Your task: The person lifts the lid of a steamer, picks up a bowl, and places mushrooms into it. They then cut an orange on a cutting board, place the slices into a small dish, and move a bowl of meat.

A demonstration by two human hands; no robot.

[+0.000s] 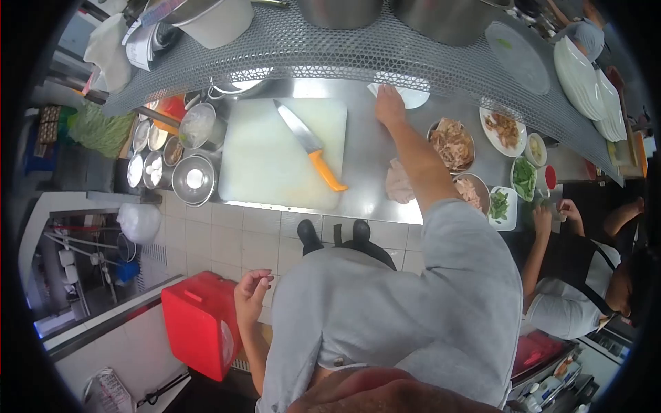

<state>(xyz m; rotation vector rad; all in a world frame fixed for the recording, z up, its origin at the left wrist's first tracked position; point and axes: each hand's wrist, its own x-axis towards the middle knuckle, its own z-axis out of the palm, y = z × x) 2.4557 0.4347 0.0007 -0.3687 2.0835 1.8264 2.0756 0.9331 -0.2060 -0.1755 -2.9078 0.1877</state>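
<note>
My right hand (390, 105) reaches forward to the edge of the mesh shelf, its fingers curled at the left side of a white plate (414, 95). White shows on both sides of the hand, and the fingertips are partly hidden. My left hand (253, 294) hangs low beside my body, away from the counter, fingers loosely bent with nothing visible in them. A knife (310, 146) with an orange handle lies on the white cutting board (255, 158). A crumpled beige cloth (398, 183) lies under my right forearm.
Bowls of shredded meat (451, 146) and pale meat (471, 191), and a dish of chopped greens (500, 205), stand right. Metal bowls (194, 180) stand left. A mesh shelf (303, 58) overhangs the counter. A co-worker's hands (554, 215) are at the right; a red bin (203, 323) stands behind.
</note>
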